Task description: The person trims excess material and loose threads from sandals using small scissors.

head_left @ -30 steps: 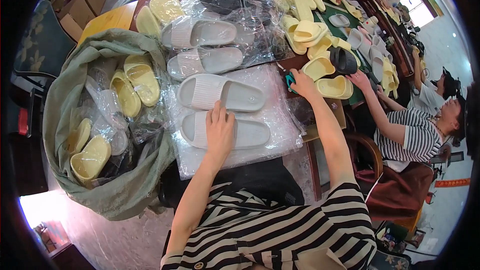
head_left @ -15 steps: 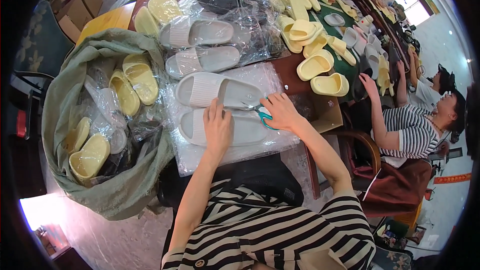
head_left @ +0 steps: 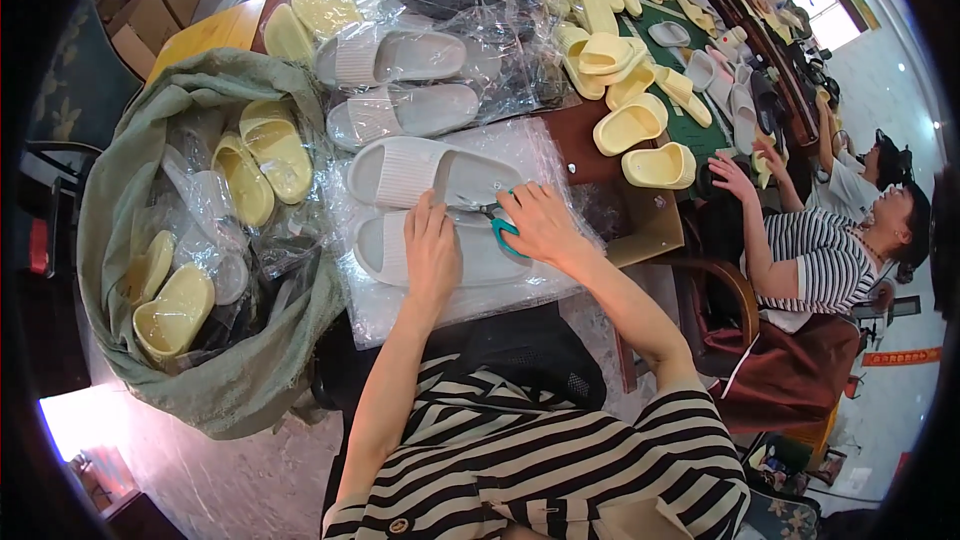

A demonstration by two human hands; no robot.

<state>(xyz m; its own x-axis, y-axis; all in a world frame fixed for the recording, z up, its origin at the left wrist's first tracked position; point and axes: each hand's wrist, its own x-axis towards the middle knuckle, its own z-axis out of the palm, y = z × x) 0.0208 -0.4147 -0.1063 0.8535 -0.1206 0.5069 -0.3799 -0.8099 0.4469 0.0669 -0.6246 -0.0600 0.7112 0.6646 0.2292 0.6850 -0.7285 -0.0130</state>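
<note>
Grey-green woven sack (head_left: 240, 395) at far left, mouth wide, yellow moulded slippers (head_left: 285, 165) inside in clear plastic. Next to it, toward the back of the table, a grey ribbed-strap bagged pair (head_left: 435, 55) lies on its side of the pile. Nearest me: stack of clear plastic bags (head_left: 385, 315), two light-grey slides on top side by side, toes left, the farther grey slide (head_left: 400, 180) and the nearer grey slide (head_left: 490, 265). My left hand (head_left: 432, 245) lies over the nearer one's strap, fingers fairly straight, tips at the gap between slides; can't tell if they pinch anything. Teal-handled metal scissors (head_left: 498, 227) sit over that same gap, blades pointing left toward my left fingertips. My right hand (head_left: 540, 225) is closed round their handles; blade spread too small to tell. Right of that, brown cardboard box (head_left: 650, 245), loose yellow slippers (head_left: 630, 125) behind it, then a co-worker in a striped top (head_left: 840, 265), both hands raised
</note>
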